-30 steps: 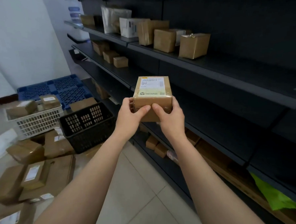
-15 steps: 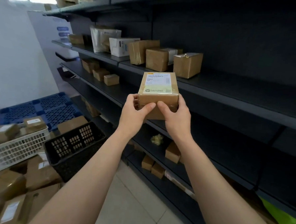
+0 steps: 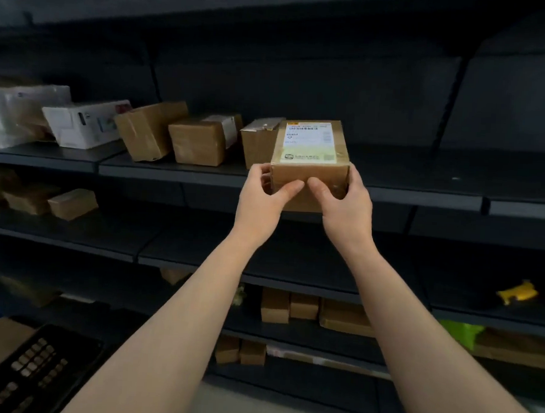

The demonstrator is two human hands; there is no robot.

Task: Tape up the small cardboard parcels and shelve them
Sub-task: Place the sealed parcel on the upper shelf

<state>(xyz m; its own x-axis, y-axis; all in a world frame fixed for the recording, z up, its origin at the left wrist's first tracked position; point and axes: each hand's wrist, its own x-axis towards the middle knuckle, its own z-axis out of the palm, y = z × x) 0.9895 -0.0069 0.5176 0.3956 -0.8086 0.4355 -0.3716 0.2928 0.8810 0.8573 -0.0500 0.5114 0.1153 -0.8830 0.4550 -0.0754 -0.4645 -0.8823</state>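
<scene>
**Labelled parcel held at a dark shelf**

Dark metal shelving [image 3: 423, 195] fills the view. A row of boxes [image 3: 202, 142] sits on one shelf. Just right of them, a cardboard parcel [image 3: 309, 164], white label up, is held at that shelf's front edge. The left hand [image 3: 262, 199] and right hand [image 3: 344, 203] grip its near end, thumbs curled on the front face.
</scene>
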